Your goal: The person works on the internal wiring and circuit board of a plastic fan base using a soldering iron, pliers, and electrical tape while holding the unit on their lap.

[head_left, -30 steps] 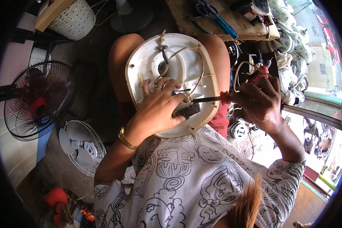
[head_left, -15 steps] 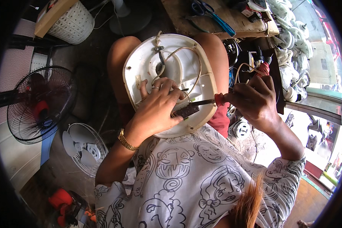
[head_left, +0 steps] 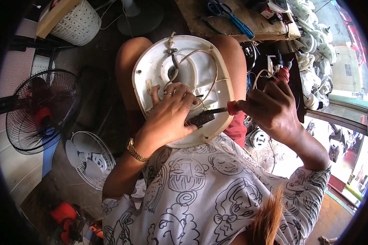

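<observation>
A white rounded plastic base [head_left: 154,62], hollow side up, rests across my thighs. A pale wire [head_left: 215,67] loops inside it, and a grey cord passes under a small clamp near its far edge. My left hand [head_left: 171,109] grips a small black switch block [head_left: 202,119] at the base's near right, thumb along its near edge. In my right hand [head_left: 269,107] is a screwdriver [head_left: 232,108] with a red handle. Its shaft points left, with the tip against the block; the exact contact point is too small to make out.
A wooden table [head_left: 188,16] with scissors [head_left: 229,16] stands ahead. On the left are a black fan [head_left: 43,110] and a white fan [head_left: 88,159] on the floor. A red-handled tool [head_left: 282,74] and bagged white parts [head_left: 314,45] are at the right.
The screwdriver's handle and my right hand have shifted slightly, with the fingers turned a little around the handle. My left hand stays on the switch block.
</observation>
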Demonstrator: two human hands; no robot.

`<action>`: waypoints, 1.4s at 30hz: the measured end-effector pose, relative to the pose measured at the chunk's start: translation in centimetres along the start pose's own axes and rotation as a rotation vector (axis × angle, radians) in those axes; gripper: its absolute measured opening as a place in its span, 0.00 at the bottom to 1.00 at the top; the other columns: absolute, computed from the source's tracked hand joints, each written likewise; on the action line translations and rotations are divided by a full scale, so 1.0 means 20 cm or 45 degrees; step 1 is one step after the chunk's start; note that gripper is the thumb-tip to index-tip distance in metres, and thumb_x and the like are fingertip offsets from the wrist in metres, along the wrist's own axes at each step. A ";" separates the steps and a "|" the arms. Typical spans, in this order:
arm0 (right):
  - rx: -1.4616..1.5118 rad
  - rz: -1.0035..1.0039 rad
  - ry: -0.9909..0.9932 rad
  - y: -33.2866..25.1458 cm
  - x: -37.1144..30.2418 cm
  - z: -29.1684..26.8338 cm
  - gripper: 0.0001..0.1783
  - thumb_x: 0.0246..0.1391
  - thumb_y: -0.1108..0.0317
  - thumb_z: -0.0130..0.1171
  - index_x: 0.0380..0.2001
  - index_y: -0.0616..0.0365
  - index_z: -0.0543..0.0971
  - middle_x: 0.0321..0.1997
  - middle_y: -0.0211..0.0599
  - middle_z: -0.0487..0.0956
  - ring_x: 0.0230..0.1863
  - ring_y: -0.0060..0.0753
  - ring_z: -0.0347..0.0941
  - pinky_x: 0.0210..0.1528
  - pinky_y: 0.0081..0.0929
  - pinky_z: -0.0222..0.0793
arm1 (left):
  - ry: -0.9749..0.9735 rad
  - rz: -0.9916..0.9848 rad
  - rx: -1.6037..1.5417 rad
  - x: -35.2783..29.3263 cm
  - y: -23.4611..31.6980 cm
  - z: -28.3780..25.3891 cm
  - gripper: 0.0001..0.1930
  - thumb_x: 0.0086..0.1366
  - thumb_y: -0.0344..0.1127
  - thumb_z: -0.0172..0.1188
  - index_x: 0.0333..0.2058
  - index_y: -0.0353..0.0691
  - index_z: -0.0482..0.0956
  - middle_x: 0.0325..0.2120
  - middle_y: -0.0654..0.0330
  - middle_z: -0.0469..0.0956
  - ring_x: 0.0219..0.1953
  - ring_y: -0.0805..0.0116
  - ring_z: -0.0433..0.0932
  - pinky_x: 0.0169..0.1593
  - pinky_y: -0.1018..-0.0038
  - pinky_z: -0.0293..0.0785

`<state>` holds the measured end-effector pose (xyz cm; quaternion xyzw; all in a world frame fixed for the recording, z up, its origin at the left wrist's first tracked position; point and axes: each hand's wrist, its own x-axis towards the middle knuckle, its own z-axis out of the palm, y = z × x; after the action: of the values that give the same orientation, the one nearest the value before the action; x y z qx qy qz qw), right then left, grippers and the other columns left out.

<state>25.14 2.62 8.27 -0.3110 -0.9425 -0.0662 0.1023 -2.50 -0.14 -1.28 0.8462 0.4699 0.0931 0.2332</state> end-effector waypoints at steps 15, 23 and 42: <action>0.057 0.166 -0.148 0.02 0.01 -0.05 0.06 0.51 0.58 0.71 0.31 0.44 0.86 0.22 0.22 0.71 0.20 0.27 0.71 0.25 0.30 0.69 | 0.007 0.003 0.024 0.00 0.00 0.01 0.40 0.44 0.49 0.80 0.55 0.43 0.72 0.60 0.55 0.68 0.68 0.53 0.63 0.67 0.44 0.51; 0.094 0.031 -0.153 0.05 0.05 -0.04 0.13 0.41 0.62 0.73 0.35 0.44 0.87 0.24 0.23 0.72 0.26 0.28 0.72 0.29 0.31 0.69 | -0.005 -0.008 0.007 0.00 0.00 0.00 0.40 0.45 0.49 0.79 0.55 0.43 0.71 0.60 0.55 0.68 0.69 0.53 0.62 0.67 0.42 0.51; 0.062 -0.050 -0.184 0.05 0.09 -0.05 0.10 0.44 0.61 0.70 0.33 0.38 0.88 0.24 0.17 0.72 0.26 0.22 0.69 0.28 0.26 0.68 | -0.013 -0.011 -0.030 -0.01 -0.01 0.00 0.39 0.44 0.48 0.80 0.55 0.45 0.73 0.60 0.55 0.69 0.69 0.52 0.62 0.67 0.41 0.51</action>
<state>24.45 4.25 9.68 -0.2938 -0.9548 -0.0225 0.0401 -2.66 -0.25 -1.41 0.8419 0.4712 0.0933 0.2459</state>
